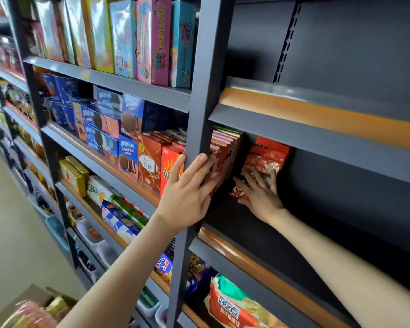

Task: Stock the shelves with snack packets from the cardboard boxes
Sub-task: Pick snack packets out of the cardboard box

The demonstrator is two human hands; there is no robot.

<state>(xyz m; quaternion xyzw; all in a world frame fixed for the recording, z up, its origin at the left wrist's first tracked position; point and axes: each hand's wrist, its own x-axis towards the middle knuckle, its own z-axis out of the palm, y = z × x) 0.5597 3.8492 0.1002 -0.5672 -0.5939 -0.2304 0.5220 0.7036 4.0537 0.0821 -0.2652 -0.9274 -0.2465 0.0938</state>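
Observation:
A red snack packet (265, 159) stands upright deep on the dark middle shelf (246, 223), right of a row of pink and red boxes (225, 150). My right hand (258, 192) reaches into the shelf with fingers spread flat against the packet's front. My left hand (187, 192) rests on the grey upright post (199, 129), fingertips touching the nearest red box. A cardboard box (31, 308) with more packets shows at the bottom left corner.
The left bay holds biscuit and cookie boxes (104, 129) on several shelves. Tall colourful boxes (152, 39) fill the top shelf. An orange-white packet (237, 306) lies on the shelf below. The upper right shelf (317, 114) shows only its dark back panel.

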